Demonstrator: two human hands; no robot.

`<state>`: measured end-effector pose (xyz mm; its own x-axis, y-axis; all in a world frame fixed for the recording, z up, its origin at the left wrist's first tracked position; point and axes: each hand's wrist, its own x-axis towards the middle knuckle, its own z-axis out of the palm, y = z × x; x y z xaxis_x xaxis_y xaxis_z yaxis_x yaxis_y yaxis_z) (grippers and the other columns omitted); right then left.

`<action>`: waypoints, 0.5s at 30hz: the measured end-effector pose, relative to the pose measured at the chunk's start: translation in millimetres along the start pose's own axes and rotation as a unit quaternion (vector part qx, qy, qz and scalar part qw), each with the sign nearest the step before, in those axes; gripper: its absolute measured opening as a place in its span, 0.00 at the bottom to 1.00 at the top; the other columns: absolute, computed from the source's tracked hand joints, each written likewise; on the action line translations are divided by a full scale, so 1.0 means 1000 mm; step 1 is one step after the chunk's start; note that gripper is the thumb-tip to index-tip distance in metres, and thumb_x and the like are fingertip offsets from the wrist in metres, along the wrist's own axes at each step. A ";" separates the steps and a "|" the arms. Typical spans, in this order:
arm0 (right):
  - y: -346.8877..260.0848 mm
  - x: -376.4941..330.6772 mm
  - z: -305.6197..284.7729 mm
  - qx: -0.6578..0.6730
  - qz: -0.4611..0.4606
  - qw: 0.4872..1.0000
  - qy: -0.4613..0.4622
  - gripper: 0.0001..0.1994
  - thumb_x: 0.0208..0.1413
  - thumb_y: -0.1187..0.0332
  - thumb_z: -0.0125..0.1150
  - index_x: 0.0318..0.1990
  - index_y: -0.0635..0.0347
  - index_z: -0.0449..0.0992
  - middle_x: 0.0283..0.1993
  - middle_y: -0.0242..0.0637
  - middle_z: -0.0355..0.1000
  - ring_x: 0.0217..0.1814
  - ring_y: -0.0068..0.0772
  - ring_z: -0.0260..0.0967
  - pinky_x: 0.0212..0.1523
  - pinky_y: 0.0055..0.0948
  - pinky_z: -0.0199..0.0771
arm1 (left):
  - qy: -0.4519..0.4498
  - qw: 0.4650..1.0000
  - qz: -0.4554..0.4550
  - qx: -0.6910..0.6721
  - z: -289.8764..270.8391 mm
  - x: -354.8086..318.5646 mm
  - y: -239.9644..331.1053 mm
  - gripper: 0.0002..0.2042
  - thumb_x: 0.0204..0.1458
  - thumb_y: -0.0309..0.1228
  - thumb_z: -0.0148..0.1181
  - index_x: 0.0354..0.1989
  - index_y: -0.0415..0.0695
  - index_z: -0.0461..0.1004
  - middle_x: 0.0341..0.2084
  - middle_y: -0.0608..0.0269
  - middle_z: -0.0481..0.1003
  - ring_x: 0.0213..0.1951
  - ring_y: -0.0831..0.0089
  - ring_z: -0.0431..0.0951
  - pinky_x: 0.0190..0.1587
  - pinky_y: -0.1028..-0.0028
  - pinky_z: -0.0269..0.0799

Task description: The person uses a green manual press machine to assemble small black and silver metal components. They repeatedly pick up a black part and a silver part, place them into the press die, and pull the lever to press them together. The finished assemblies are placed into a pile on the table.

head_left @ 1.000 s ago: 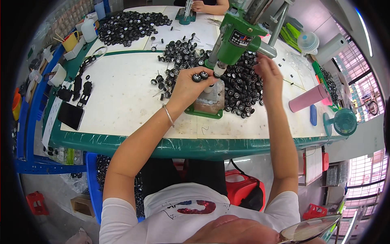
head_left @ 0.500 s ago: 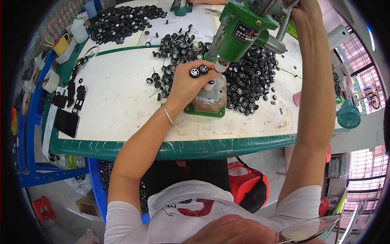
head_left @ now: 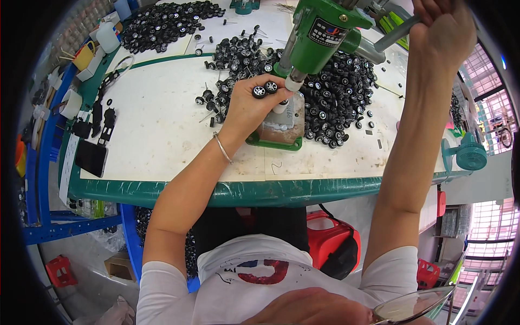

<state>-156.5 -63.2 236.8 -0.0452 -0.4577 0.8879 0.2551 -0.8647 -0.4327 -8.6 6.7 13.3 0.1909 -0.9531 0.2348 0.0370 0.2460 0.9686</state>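
Note:
My left hand (head_left: pixel 246 105) is closed in a pinch on small black toy wheels (head_left: pixel 259 92) with silver hubs, two of which show on the back of its fingers. Its fingertips are just under the white tip (head_left: pixel 294 82) of a green hand press (head_left: pixel 319 40), above the press base (head_left: pixel 281 132). Another wheel sits by the thumb on a pale post, partly covered by the hand. At the upper right, my right hand (head_left: pixel 447 35) is wrapped round the end of the press's metal lever (head_left: pixel 398 33).
A heap of black wheels (head_left: pixel 338 100), some on thin axles, surrounds the press; a second pile (head_left: pixel 162 27) lies far left. Black plastic parts (head_left: pixel 107 124) and a phone (head_left: pixel 91 158) lie at left. A green fan (head_left: pixel 469 153) stands right, beyond the table's green edge (head_left: pixel 244 193).
My right hand has swung to the right with the lever, which now slopes less steeply. My left hand and its wheels have stayed almost in place under the press tip.

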 end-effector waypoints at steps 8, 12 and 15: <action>-0.014 -0.032 -0.006 0.072 -0.065 0.993 0.062 0.13 0.56 0.65 0.48 0.21 0.61 0.64 0.15 0.26 0.44 0.16 0.18 0.36 0.19 0.24 0.36 | 0.011 1.000 0.015 0.006 0.001 -0.004 0.000 0.05 0.47 0.28 0.67 0.31 0.42 0.81 0.26 0.69 0.78 0.31 0.84 0.74 0.35 0.82 0.70; -0.010 -0.025 -0.009 0.062 -0.040 0.997 0.035 0.13 0.55 0.65 0.48 0.23 0.62 0.65 0.15 0.26 0.44 0.16 0.18 0.36 0.19 0.24 0.35 | 0.000 1.000 -0.008 -0.017 0.000 -0.003 0.003 0.12 0.46 0.30 0.68 0.40 0.43 0.80 0.31 0.69 0.78 0.32 0.84 0.75 0.36 0.82 0.71; -0.010 -0.007 -0.001 0.028 0.023 0.998 0.046 0.11 0.58 0.67 0.49 0.26 0.65 0.67 0.17 0.27 0.47 0.17 0.20 0.40 0.19 0.23 0.40 | -0.012 1.000 0.027 0.008 -0.001 -0.001 -0.004 0.17 0.44 0.31 0.70 0.43 0.41 0.78 0.31 0.69 0.78 0.29 0.84 0.74 0.33 0.83 0.70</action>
<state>-159.6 -51.8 234.1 -0.1198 -0.5160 0.8482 0.3125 -0.8305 -0.4611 -7.7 6.9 9.2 0.1678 -0.9426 0.2887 0.0113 0.2946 0.9555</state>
